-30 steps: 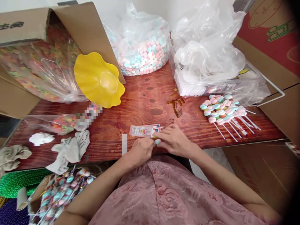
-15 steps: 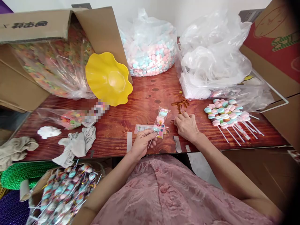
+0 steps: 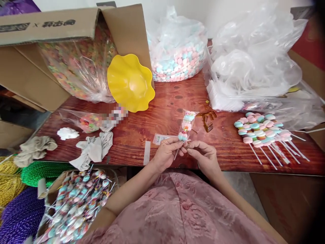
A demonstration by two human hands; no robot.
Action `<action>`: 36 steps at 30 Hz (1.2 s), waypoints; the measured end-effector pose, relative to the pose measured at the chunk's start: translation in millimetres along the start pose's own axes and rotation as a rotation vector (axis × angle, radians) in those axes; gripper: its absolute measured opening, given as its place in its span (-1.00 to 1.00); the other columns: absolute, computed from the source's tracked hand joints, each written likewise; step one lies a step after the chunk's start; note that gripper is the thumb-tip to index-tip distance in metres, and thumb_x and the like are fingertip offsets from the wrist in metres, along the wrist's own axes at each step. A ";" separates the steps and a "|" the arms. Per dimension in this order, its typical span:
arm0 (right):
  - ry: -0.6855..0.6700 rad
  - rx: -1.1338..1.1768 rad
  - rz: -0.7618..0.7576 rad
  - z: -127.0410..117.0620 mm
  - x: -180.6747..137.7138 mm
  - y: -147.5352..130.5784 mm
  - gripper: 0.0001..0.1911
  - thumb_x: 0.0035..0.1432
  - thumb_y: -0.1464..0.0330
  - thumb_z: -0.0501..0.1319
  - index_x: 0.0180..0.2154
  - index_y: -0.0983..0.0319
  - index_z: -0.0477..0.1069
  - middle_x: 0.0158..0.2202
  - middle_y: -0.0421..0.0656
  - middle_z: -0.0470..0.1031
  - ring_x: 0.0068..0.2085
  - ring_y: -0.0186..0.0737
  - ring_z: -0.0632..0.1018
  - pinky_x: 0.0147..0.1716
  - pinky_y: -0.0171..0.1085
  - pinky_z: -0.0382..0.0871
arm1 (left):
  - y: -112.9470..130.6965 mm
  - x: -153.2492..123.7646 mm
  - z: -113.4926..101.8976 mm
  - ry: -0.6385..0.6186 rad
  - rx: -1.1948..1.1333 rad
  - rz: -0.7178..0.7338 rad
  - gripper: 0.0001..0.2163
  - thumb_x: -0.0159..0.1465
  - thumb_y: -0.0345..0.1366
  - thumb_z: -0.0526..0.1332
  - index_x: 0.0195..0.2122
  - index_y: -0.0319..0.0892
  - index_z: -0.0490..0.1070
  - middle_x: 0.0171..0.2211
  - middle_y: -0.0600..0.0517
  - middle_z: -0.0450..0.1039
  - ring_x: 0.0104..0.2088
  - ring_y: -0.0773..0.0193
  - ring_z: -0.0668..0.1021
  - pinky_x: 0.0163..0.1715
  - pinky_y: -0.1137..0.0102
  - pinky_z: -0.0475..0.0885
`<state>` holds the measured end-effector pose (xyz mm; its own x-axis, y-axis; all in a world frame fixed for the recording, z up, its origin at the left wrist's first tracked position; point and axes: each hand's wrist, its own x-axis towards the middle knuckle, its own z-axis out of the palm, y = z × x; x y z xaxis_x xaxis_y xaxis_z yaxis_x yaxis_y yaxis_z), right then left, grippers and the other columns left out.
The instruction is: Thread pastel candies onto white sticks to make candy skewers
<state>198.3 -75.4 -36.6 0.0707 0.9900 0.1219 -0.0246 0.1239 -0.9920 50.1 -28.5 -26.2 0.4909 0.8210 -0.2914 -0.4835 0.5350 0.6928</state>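
My left hand (image 3: 166,154) holds a candy skewer in a clear printed sleeve (image 3: 186,125), upright, just above the near edge of the red-brown wooden table (image 3: 162,112). My right hand (image 3: 204,154) pinches the bottom of the same sleeve from the right, with a thin brown twist tie between its fingertips. A flat empty sleeve (image 3: 162,138) lies on the table behind my left hand. More brown twist ties (image 3: 207,118) lie just beyond the skewer.
Unwrapped candy skewers (image 3: 259,130) lie in a pile at right. Bags of pastel candy (image 3: 177,57) and crumpled plastic (image 3: 254,67) stand at the back, a yellow wavy bowl (image 3: 130,83) and a carton of coloured candy (image 3: 76,64) at left. Wrapped skewers (image 3: 76,203) fill a box below.
My left hand lifted the sleeved skewer upright. My right hand came back from the twist ties and now pinches the sleeve's bottom. The view shifted left.
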 end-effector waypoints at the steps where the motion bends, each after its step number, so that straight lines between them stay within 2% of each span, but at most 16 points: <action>1: 0.003 0.156 0.105 2.3 -1.5 1.0 -0.84 0.07 0.25 0.36 -0.41 0.18 0.47 -0.38 -0.19 0.54 -0.32 -0.23 0.52 -0.23 -0.20 0.39 | 1.2 -0.3 -1.3 0.000 -0.001 -0.004 -0.70 -0.08 -0.23 0.51 -0.44 -0.34 0.55 -0.48 -0.01 0.53 -0.53 0.42 0.52 -0.57 0.54 0.34; 4: -0.012 0.430 0.336 8.1 -4.7 3.7 -0.75 -0.12 0.24 0.47 -0.48 0.20 0.46 -0.50 -0.23 0.46 -0.43 -0.31 0.45 -0.34 -0.27 0.37 | 4.6 -0.5 -3.4 0.019 0.010 -0.012 -0.71 -0.08 -0.21 0.51 -0.47 -0.33 0.54 -0.53 0.01 0.52 -0.56 0.43 0.51 -0.57 0.54 0.35; 8: -0.015 0.560 0.534 14.4 -7.0 3.3 -0.70 -0.06 0.18 0.44 -0.31 0.21 0.53 -0.37 -0.15 0.52 -0.43 -0.35 0.41 -0.49 -0.37 0.29 | 5.5 0.4 -2.1 0.071 0.051 -0.009 -0.71 -0.10 -0.20 0.50 -0.50 -0.30 0.52 -0.58 0.03 0.49 -0.60 0.41 0.49 -0.55 0.49 0.38; 10: 0.011 0.553 0.559 16.3 -7.2 1.7 -0.69 -0.05 0.19 0.44 -0.29 0.21 0.54 -0.34 -0.14 0.52 -0.43 -0.37 0.41 -0.53 -0.40 0.24 | 3.7 1.0 -1.2 0.090 0.087 0.034 -0.71 -0.07 -0.18 0.49 -0.51 -0.30 0.51 -0.59 0.04 0.48 -0.60 0.40 0.48 -0.54 0.47 0.40; 14: 0.054 0.544 0.564 16.8 -4.8 1.1 -0.73 -0.16 0.26 0.49 -0.44 0.25 0.51 -0.42 -0.18 0.49 -0.48 -0.44 0.36 -0.56 -0.43 0.18 | -1.8 1.7 -0.7 0.115 0.180 0.187 -0.77 0.00 -0.21 0.45 -0.52 -0.27 0.50 -0.56 0.06 0.49 -0.59 0.41 0.48 -0.52 0.46 0.42; 18: 0.033 0.577 0.547 12.5 -2.9 6.9 -0.74 -0.19 0.27 0.49 -0.52 0.26 0.49 -0.59 -0.26 0.35 -0.60 -0.51 0.17 -0.62 -0.41 -0.04 | -4.0 1.8 -1.2 0.123 0.202 0.179 -0.78 0.01 -0.21 0.44 -0.49 -0.27 0.53 -0.52 0.06 0.50 -0.55 0.41 0.50 -0.50 0.47 0.43; 22: 0.064 0.440 0.427 3.5 -6.1 9.4 -0.78 -0.16 0.25 0.47 -0.49 0.23 0.54 -0.66 -0.28 0.28 -0.61 -0.47 0.18 -0.61 -0.38 -0.01 | -4.2 3.9 -5.3 0.137 0.242 0.140 -0.72 -0.02 -0.14 0.45 -0.48 -0.28 0.52 -0.54 0.03 0.50 -0.57 0.38 0.49 -0.57 0.47 0.39; 26: 0.209 0.137 0.116 -5.5 -8.7 -0.6 -0.93 -0.02 0.31 0.40 -0.40 0.12 0.60 -0.53 -0.23 0.45 -0.50 -0.34 0.38 -0.50 -0.30 0.27 | -6.4 7.6 -10.4 0.197 0.318 0.086 -0.71 -0.02 -0.11 0.43 -0.52 -0.27 0.50 -0.62 0.10 0.40 -0.69 0.50 0.32 -0.73 0.53 0.09; 28: 0.149 -0.122 -0.065 -6.7 -6.1 -4.9 -0.91 0.09 0.33 0.33 -0.32 0.08 0.62 -0.43 -0.20 0.51 -0.42 -0.28 0.46 -0.41 -0.25 0.37 | -8.2 8.7 -10.6 0.186 0.326 0.088 -0.72 -0.04 -0.13 0.42 -0.56 -0.26 0.48 -0.65 0.13 0.35 -0.70 0.54 0.25 -0.70 0.53 0.04; 30: 0.024 -0.389 -0.231 -5.9 -0.7 -4.5 -0.80 0.19 0.35 0.23 -0.21 0.08 0.63 -0.40 -0.15 0.53 -0.38 -0.24 0.49 -0.38 -0.23 0.41 | -9.5 8.8 -9.2 0.147 0.324 0.102 -0.75 -0.02 -0.16 0.41 -0.57 -0.25 0.47 -0.67 0.15 0.31 -0.68 0.54 0.24 -0.67 0.53 0.06; 32: -0.047 -0.571 -0.365 -4.5 5.6 0.7 -0.71 0.25 0.39 0.14 -0.13 0.11 0.62 -0.38 -0.11 0.55 -0.35 -0.22 0.52 -0.35 -0.23 0.44 | -9.6 7.6 -7.5 0.127 0.332 0.117 -0.78 0.01 -0.20 0.37 -0.58 -0.25 0.46 -0.68 0.16 0.27 -0.66 0.54 0.23 -0.64 0.53 0.07; 34: -0.064 -0.654 -0.428 -3.6 10.4 7.6 -0.66 0.28 0.42 0.08 -0.07 0.13 0.60 -0.34 -0.10 0.56 -0.32 -0.21 0.54 -0.31 -0.22 0.46 | -8.3 5.2 -6.7 0.127 0.357 0.124 -0.83 0.03 -0.24 0.33 -0.56 -0.25 0.48 -0.66 0.16 0.29 -0.65 0.53 0.23 -0.61 0.52 0.09; 36: -0.070 -0.674 -0.420 -2.9 12.7 13.1 -0.65 0.30 0.42 0.07 -0.04 0.12 0.58 -0.32 -0.10 0.57 -0.31 -0.22 0.55 -0.30 -0.22 0.47 | -6.5 2.2 -7.0 0.122 0.380 0.111 -0.86 0.03 -0.27 0.30 -0.52 -0.26 0.51 -0.62 0.14 0.34 -0.62 0.52 0.25 -0.58 0.51 0.13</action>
<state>201.7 -61.5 -48.1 -0.1233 0.8743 0.4695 0.5998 0.4426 -0.6666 49.2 -28.7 -36.0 0.3500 0.8995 -0.2615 -0.2157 0.3490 0.9119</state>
